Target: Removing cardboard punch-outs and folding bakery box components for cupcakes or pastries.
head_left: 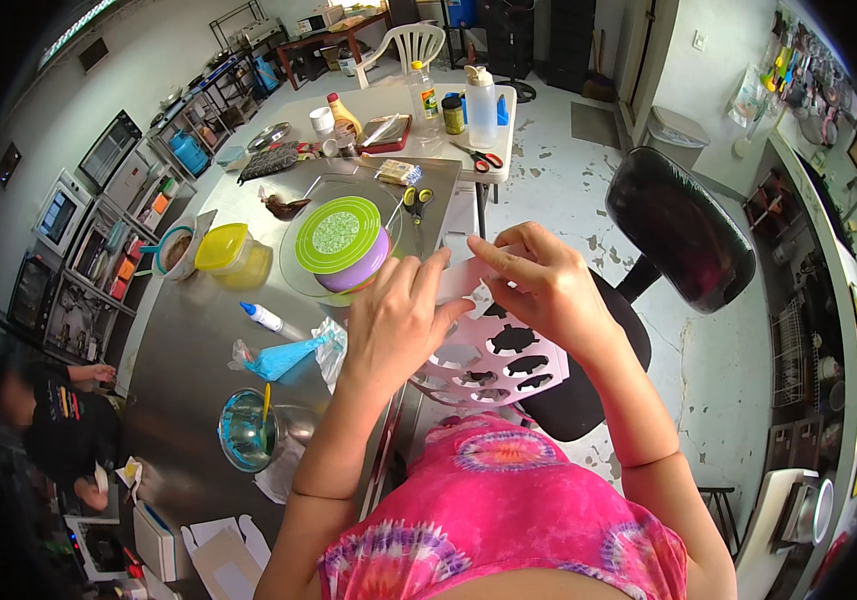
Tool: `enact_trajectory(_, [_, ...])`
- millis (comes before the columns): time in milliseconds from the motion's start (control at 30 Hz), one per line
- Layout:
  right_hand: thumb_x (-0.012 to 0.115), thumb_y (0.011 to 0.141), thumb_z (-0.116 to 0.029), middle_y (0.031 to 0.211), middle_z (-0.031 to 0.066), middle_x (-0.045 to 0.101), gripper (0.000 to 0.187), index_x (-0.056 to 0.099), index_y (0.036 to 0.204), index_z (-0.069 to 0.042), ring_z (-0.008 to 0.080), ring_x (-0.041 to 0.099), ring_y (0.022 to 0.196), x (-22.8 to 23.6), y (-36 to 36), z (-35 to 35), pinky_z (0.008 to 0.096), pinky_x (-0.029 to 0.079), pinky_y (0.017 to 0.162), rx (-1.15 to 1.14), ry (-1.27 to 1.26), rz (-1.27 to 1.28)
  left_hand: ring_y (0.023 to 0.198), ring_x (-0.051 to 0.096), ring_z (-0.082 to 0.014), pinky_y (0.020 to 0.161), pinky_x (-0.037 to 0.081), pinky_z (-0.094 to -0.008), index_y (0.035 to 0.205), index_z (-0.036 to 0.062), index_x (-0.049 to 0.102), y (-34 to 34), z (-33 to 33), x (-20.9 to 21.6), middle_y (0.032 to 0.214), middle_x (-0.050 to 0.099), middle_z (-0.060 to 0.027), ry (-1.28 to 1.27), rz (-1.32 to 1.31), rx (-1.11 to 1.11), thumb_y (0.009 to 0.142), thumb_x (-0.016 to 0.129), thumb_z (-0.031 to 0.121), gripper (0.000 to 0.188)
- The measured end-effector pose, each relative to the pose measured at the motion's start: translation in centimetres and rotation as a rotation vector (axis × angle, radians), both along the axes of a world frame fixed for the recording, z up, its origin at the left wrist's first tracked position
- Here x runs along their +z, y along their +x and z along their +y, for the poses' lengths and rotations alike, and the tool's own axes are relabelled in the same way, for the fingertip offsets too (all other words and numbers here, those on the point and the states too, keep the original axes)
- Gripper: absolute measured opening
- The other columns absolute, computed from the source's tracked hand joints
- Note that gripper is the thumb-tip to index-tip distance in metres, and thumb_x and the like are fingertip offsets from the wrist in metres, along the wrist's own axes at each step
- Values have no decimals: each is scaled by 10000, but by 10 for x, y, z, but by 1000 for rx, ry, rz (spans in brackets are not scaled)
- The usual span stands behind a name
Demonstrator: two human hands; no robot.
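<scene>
Both hands are at a thin white card insert with several round notched holes, like a cupcake box insert, which hangs just past the metal table's right edge. My left hand has its thumb and fingers closed on the insert's upper flap. From the other side, my right hand pinches the same flap between thumb and fingers. Left of my hands, a green patterned disc tops a purple round block on a clear round stand. Yellow-handled scissors lie beside the stand.
A piping bag of blue icing, a bowl smeared blue and a yellow-lidded tub stand on the metal table. Bottles stand on the white table behind. A black chair is at right; another person is at far left.
</scene>
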State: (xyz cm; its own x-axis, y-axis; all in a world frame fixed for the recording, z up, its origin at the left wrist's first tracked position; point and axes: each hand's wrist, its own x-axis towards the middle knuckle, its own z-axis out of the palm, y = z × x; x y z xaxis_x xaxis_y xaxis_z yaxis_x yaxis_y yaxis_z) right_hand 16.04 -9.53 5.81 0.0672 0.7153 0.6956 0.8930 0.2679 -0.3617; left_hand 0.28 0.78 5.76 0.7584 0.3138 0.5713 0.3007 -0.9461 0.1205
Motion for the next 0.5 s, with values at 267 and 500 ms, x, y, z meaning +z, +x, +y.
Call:
enact_trajectory(267, [677,667,-27,849,85,544,479,580,1134,-71,240,559,748,8,7,-18,347,473,701,-43,-114,-22,738,536,-200,583,466,-303,1030,38,529,-10,9,-7,760,517,-63,129,107,-14,717,665,326,447])
enact_trajectory(500, [654,678,-160,784,37,500,399,554,1046,-42,194,521,768,5,-9,-8,330,404,731,-14,-96,-406,709,550,-188,560,472,-289,806,56,456,-1,7,-8,721,513,-50,205,198,-65,739,657,315,335])
